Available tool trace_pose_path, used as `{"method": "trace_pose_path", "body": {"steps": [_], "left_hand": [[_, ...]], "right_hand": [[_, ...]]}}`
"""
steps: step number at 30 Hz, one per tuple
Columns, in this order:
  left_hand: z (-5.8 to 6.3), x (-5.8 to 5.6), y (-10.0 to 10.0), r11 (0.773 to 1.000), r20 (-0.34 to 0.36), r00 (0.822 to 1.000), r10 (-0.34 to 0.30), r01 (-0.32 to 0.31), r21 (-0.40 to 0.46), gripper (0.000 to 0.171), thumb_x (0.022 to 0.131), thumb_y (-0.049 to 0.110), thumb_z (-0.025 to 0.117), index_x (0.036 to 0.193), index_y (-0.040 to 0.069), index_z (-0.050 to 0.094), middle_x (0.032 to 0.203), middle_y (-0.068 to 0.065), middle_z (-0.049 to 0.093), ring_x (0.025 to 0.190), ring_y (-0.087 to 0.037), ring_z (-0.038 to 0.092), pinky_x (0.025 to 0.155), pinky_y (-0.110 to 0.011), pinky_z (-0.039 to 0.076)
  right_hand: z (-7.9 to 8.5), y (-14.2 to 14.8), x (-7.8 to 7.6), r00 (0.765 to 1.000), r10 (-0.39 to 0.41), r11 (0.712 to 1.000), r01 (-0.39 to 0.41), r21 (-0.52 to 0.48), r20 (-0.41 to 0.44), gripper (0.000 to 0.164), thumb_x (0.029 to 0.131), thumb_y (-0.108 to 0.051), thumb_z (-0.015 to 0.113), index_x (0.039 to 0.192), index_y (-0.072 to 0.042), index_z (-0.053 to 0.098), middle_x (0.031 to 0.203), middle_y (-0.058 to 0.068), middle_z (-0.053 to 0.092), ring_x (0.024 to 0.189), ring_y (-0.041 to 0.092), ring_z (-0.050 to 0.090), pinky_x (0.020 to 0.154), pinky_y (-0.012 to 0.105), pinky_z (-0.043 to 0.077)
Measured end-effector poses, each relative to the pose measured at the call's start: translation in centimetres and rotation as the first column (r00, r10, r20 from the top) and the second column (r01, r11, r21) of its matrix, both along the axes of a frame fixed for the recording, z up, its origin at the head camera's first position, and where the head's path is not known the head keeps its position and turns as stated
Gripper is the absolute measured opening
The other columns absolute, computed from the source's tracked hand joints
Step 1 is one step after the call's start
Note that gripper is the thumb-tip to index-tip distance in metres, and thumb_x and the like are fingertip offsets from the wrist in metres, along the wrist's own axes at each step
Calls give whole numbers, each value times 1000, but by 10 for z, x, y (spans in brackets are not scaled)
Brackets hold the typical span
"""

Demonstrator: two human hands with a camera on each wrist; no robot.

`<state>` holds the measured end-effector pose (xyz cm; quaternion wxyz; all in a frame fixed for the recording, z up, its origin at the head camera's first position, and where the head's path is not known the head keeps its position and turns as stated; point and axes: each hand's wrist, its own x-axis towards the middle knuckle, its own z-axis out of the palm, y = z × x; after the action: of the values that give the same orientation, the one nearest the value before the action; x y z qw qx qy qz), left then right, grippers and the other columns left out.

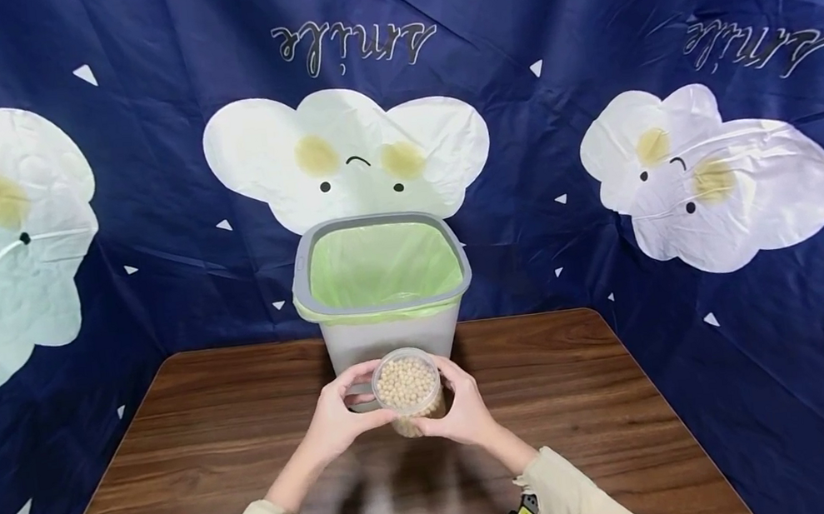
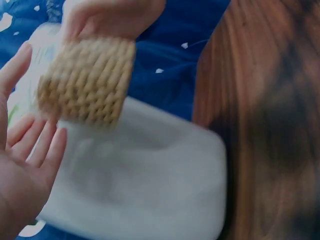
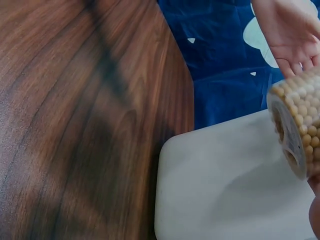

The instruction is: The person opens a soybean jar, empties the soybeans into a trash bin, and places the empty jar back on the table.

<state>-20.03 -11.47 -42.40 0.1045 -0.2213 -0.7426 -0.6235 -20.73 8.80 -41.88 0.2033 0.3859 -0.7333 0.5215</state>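
A clear plastic jar [image 1: 406,381] full of pale round beans is held up in front of the bin, its round top facing the head camera. My right hand [image 1: 465,406] grips the jar from the right, thumb low on the near side. On the jar's other side is my left hand [image 1: 341,407], its fingertips right at the edge. The left wrist view shows that left hand [image 2: 30,165] with its fingers spread and fairly straight beside the jar [image 2: 90,82]. In the right wrist view the jar [image 3: 305,120] is tilted and partly cut off.
Just beyond the hands stands a light grey bin [image 1: 390,335] with a grey rim and a green liner bag [image 1: 383,264], its mouth facing up. It rests on a dark wooden table [image 1: 234,426]. A blue cloth [image 1: 507,12] with white cloud shapes hangs behind and at both sides.
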Motion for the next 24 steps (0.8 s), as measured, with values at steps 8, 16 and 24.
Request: {"method": "trace_pose_path", "body": {"steps": [8,16,24], "left_hand": [[2,-8,-14,985,13,985,-172,172,-20,69,61,0,81,123,-2,51,114,-21,57,100,-4,54,77,-27,51],[-6,2,6,998,-23,1000,-4,6,68,67,59,-3,81,120,-2,54,113,-20,58,100,-7,55,76,-27,52],[-6,11,12,994,28,1000,7,-10,108,66,65,-1,78,125,-5,49,123,-21,52,107,-8,52,81,-26,51]], "right_hand": [[5,5,3,985,136,989,-141,46,106,72,58,-4,77,120,12,46,107,25,55,96,28,57,76,29,52],[6,5,4,999,25,997,-28,69,36,75,54,-5,79,120,11,47,107,25,56,93,35,56,71,30,52],[3,10,2,996,31,998,-36,61,81,73,57,-4,78,120,12,47,110,26,55,98,31,56,77,31,51]]}}
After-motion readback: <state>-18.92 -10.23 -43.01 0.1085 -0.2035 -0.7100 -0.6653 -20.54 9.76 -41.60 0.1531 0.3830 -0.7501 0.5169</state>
